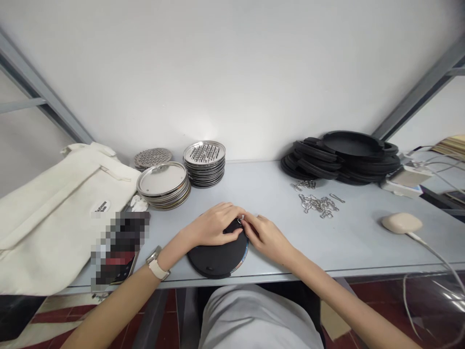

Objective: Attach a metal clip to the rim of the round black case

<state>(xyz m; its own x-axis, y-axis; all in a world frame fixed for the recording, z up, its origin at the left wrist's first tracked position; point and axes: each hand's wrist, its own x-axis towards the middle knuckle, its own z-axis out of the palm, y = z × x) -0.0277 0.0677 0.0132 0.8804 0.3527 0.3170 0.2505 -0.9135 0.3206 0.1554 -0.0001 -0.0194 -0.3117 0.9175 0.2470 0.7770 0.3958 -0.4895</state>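
A round black disc (218,257) with a shiny metal rim lies at the table's near edge. My left hand (214,225) rests curled on its far side, fingers pressed onto it. My right hand (265,235) meets it from the right, fingertips pinched at a small metal clip (240,221) on the disc's far edge. A watch is on my left wrist.
Stacks of metal plates (163,186) and perforated metal discs (204,162) stand at the back left. A pile of black rings (341,155) sits back right, with loose metal clips (319,202) before it. A white bag (58,208) lies left, a beige mouse (401,223) right.
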